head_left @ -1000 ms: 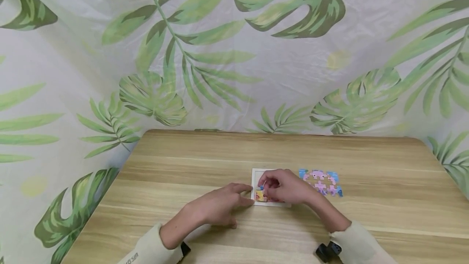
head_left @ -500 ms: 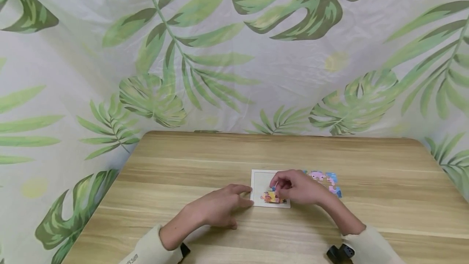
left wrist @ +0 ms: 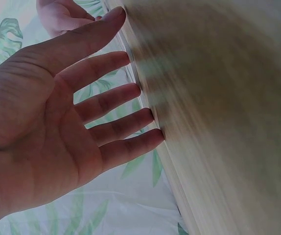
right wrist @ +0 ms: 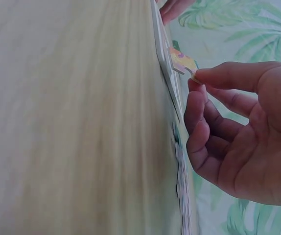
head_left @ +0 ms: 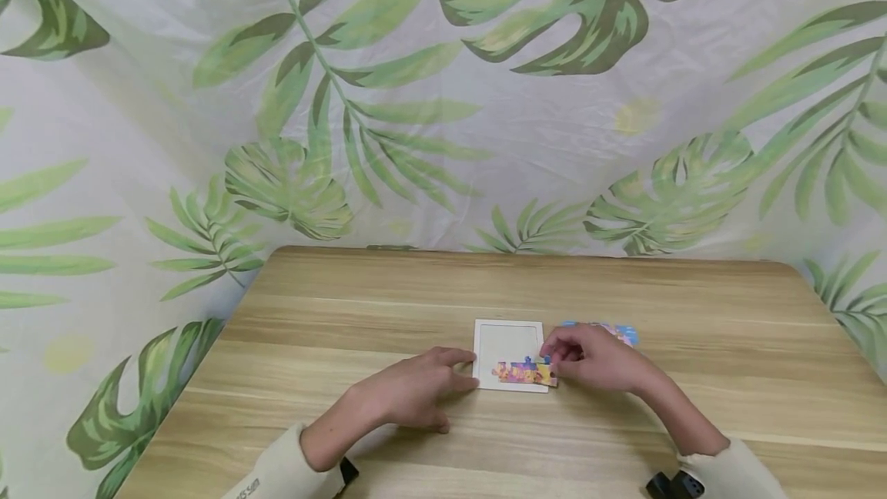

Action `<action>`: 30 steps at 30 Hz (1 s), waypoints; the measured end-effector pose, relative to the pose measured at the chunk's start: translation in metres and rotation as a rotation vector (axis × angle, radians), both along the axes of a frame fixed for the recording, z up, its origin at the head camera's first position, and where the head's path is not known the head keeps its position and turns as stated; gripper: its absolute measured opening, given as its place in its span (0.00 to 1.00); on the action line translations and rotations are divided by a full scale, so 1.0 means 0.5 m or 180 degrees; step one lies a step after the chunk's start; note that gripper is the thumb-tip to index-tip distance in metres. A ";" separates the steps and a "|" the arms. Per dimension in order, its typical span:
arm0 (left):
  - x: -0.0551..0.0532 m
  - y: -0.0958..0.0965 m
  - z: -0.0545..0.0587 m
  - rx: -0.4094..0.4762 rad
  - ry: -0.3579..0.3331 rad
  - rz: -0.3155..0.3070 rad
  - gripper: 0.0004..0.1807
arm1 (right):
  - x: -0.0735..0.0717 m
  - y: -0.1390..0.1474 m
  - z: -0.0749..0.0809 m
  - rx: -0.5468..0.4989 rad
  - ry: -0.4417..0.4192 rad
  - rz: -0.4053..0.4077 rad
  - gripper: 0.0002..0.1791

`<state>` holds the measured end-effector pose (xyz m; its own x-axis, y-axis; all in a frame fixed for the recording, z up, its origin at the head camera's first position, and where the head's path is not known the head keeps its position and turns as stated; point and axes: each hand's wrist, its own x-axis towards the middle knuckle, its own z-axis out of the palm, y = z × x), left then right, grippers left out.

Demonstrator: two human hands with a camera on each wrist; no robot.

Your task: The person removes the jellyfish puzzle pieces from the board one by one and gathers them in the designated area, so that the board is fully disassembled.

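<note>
A joined strip of jigsaw puzzle pieces, yellow, pink and blue, lies over the lower part of a white puzzle frame, its right end reaching past the frame's right edge. My right hand pinches that end between thumb and fingertips; the right wrist view shows the strip lifted slightly and tilted at my fingertips. My left hand rests at the frame's left edge, its fingers fairly straight and touching the rim. In the left wrist view my left hand has spread fingers and holds nothing.
More jigsaw pieces, blue and pink, lie to the right of the frame, partly hidden behind my right hand. Everything lies on a wood-grain table. A leaf-patterned cloth hangs behind the table.
My right hand has moved right, pulling the joined strip from the frame's lower left toward and past its right edge. More of the frame's bare inside shows. My left hand has stayed put.
</note>
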<state>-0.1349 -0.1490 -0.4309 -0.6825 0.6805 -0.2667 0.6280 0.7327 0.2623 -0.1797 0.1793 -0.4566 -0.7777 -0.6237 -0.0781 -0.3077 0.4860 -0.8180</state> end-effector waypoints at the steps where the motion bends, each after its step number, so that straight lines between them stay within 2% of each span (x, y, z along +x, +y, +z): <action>1: 0.000 0.000 0.000 0.0002 0.0002 0.0003 0.35 | 0.001 0.005 -0.001 0.0000 0.0015 0.0006 0.07; 15: -0.004 -0.002 -0.004 0.0012 -0.0108 0.0120 0.33 | 0.013 0.058 -0.004 -0.0059 0.0019 0.0056 0.06; 24: 0.000 -0.001 -0.002 0.0045 -0.0086 0.0098 0.33 | 0.026 0.092 -0.010 0.0054 0.0139 0.0052 0.06; 30: -0.001 0.000 -0.002 0.0045 -0.0083 0.0101 0.33 | 0.029 0.089 -0.005 0.0117 0.0274 0.0049 0.06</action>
<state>-0.1354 -0.1491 -0.4321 -0.6968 0.6624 -0.2750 0.5973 0.7482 0.2887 -0.1652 0.2240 -0.4589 -0.7729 -0.6336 -0.0343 -0.3838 0.5098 -0.7700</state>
